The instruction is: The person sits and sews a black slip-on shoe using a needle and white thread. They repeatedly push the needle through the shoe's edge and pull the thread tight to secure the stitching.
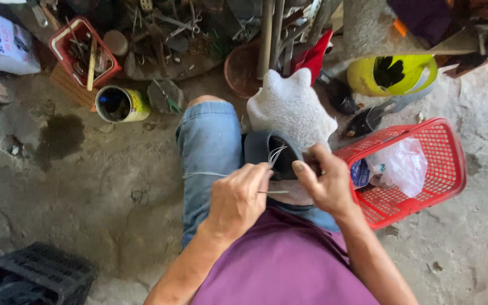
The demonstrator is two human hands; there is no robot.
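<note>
A dark shoe [271, 150] lies on my lap against a white, bumpy cloth-like lump [291, 107]. My left hand [238, 197] pinches a thin pale thread [204, 174] that loops out to the left and runs to the shoe's opening. My right hand [326, 183] holds the shoe's right side, thumb up near the rim. A thin needle-like piece [275, 192] shows between the two hands. My legs in blue jeans [207, 147] are under the work.
A red plastic basket [444, 164] with a white bag stands to the right. A yellow helmet [391, 73] lies behind it. A yellow tin [121, 104], a red tool box [83, 48] and scrap metal lie at the back. A black crate [35, 274] sits front left.
</note>
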